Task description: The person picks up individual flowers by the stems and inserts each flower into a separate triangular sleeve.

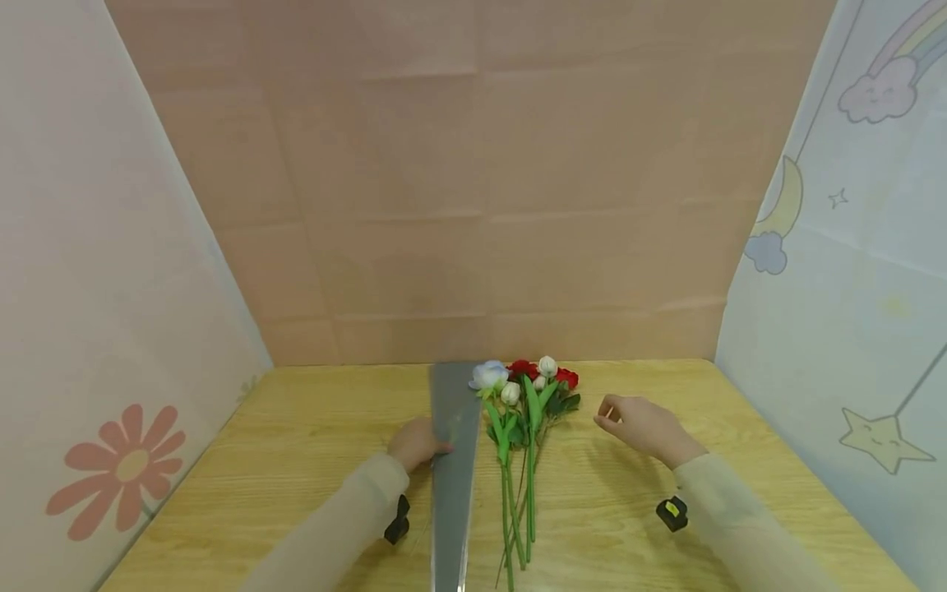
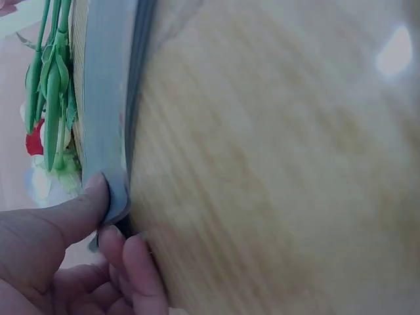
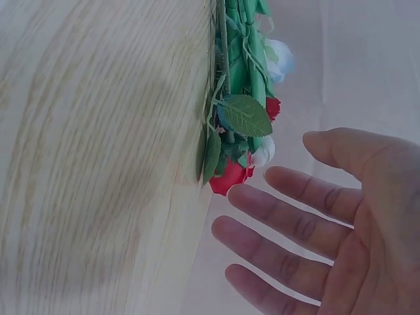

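Observation:
A long, flat grey strip (image 1: 453, 510), layered and slightly shiny, lies lengthwise on the table. My left hand (image 1: 416, 442) pinches its left edge; in the left wrist view the thumb (image 2: 97, 193) presses its top face while the curled fingers sit at the edge. Just right of the strip lies a bunch of artificial flowers with green stems (image 1: 531, 485): a pale blue bloom (image 1: 488, 376), red blooms (image 1: 566, 377) and several white buds (image 1: 510, 393). Right of the bunch, my right hand (image 1: 639, 423) hovers with relaxed fingers, holding nothing and apart from the flowers.
The wooden table (image 1: 318, 427) meets a tan backdrop (image 1: 481, 205) behind. Pale printed panels stand at both sides, with a pink flower print (image 1: 131, 464) on the left and a star print (image 1: 884, 438) on the right. A black wrist device (image 1: 672, 513) is on my right wrist.

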### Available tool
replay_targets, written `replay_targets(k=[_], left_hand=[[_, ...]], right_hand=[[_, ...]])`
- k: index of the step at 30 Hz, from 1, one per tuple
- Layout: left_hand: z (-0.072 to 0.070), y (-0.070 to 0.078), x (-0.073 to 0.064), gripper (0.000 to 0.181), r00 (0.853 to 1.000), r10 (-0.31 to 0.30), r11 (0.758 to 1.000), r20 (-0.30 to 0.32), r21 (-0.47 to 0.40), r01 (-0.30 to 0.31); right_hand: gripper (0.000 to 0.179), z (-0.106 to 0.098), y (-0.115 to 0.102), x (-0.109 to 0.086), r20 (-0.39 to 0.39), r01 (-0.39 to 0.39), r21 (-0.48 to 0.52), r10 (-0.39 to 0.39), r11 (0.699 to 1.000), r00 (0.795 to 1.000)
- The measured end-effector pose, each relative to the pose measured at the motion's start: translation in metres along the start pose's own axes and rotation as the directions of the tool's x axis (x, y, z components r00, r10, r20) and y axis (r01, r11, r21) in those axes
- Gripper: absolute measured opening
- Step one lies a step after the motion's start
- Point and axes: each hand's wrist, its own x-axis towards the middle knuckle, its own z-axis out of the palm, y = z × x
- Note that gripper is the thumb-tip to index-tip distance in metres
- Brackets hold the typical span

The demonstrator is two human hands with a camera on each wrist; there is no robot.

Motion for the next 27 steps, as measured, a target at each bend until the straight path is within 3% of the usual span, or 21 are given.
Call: replay_targets(k=[7, 9, 12, 15, 16, 17, 18, 19, 21, 24, 25, 27], left_hand=[[-0.009, -0.003, -0.002, 0.028, 0.998, -0.029, 0.991, -0.047, -0.134, 0.022], [-0.015, -0.004, -0.004, 0.027, 0.998, -0.017, 0.991, -0.066, -0.136, 0.008], [-0.026, -0.001, -0.003, 0.025, 0.991, 0.038, 0.996, -0.131, -0.072, -0.048], [-0.04, 0.011, -0.002, 0.013, 0.97, 0.128, 0.989, -0.205, -0.05, -0.141], [-0.045, 0.017, -0.001, 0.01, 0.959, 0.171, 0.981, -0.224, -0.054, -0.187], [-0.051, 0.023, -0.002, 0.01, 0.948, 0.214, 0.97, -0.237, -0.062, -0.235], [-0.056, 0.031, -0.004, 0.012, 0.934, 0.264, 0.953, -0.241, -0.083, -0.291], [-0.062, 0.038, -0.006, 0.014, 0.915, 0.322, 0.93, -0.243, -0.102, -0.354], [-0.072, 0.053, -0.011, 0.014, 0.875, 0.431, 0.868, -0.219, -0.162, -0.469], [-0.082, 0.067, -0.019, 0.014, 0.824, 0.549, 0.778, -0.14, -0.276, -0.565], [-0.084, 0.069, -0.021, 0.015, 0.814, 0.57, 0.758, -0.108, -0.313, -0.572], [-0.085, 0.068, -0.022, 0.015, 0.813, 0.58, 0.74, -0.046, -0.388, -0.55]], right_hand=[[0.029, -0.001, -0.001, 0.002, 0.002, 0.012, -0.002, -0.012, 1.0, 1.0], [0.029, -0.001, 0.0, 0.001, 0.004, 0.01, -0.006, -0.01, 1.0, 1.0], [0.026, 0.0, -0.003, 0.001, 0.002, 0.018, 0.012, -0.018, 1.0, 1.0], [0.027, 0.002, -0.014, 0.003, 0.012, 0.058, 0.168, -0.061, 0.984, 0.998], [0.029, 0.004, -0.021, 0.004, 0.026, 0.077, 0.264, -0.087, 0.962, 0.996], [0.034, 0.006, -0.029, 0.006, 0.046, 0.086, 0.381, -0.112, 0.92, 0.993], [0.04, 0.009, -0.039, 0.007, 0.078, 0.085, 0.514, -0.146, 0.854, 0.986], [0.047, 0.013, -0.049, 0.009, 0.115, 0.066, 0.645, -0.182, 0.762, 0.977], [0.063, 0.02, -0.072, 0.013, 0.191, -0.022, 0.848, -0.268, 0.529, 0.944], [0.076, 0.027, -0.103, 0.02, 0.26, -0.216, 0.963, -0.34, 0.163, 0.904], [0.074, 0.027, -0.11, 0.023, 0.262, -0.263, 0.964, -0.332, 0.043, 0.906], [0.064, 0.027, -0.119, 0.027, 0.242, -0.289, 0.941, -0.245, -0.179, 0.939]])
